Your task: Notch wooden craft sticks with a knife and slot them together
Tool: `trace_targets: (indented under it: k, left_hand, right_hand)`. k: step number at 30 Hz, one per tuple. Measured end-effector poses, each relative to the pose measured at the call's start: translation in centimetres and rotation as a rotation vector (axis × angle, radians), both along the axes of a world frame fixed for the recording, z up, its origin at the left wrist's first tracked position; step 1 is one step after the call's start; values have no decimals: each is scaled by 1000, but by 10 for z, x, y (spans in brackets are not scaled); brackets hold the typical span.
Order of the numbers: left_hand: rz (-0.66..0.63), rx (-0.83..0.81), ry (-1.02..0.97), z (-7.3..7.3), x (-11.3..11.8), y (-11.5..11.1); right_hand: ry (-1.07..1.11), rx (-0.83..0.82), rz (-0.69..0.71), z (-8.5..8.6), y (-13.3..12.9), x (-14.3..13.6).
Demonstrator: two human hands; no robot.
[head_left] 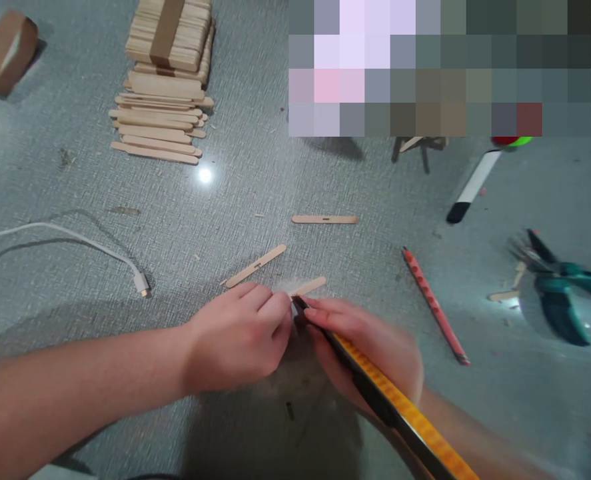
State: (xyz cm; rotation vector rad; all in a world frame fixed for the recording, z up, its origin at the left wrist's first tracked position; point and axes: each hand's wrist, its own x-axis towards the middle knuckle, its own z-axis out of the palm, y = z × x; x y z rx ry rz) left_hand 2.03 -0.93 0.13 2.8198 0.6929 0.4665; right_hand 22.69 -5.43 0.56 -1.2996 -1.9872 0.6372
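Note:
My left hand (245,330) is closed on one end of a wooden craft stick (311,287), whose other end sticks out past the knuckles. In my right hand (370,340) is a yellow and black utility knife (390,393), its tip at the stick near my left fingers. The exact contact of blade and wood is too small to make out. Just beyond my left hand lies a second craft stick with a small slot (255,267). Farther off, another slotted stick (325,219) rests flat on the table.
A banded bundle of craft sticks (168,40) and a loose pile (160,123) lie at the back left. A white cable (90,243) and a brown band (5,57) are left. Rightward lie a red pencil (435,303), green-handled pliers (560,293) and a black-and-white handle (475,187).

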Motion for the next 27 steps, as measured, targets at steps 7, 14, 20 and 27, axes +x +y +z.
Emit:
trace_targets:
  k: [7,14,20,27]
  left_hand:
    - [42,70,5,5,5,-6]
    - [134,76,24,8,12,-13]
    - [118,51,29,9,12,-11]
    - [117,81,16,8,12,-12]
  right_hand:
    - [33,-24,72,2,1,-2]
    - [44,-42,70,1,-2,0]
    - [42,7,44,0,1,0]
    - [32,4,71,1,4,1]
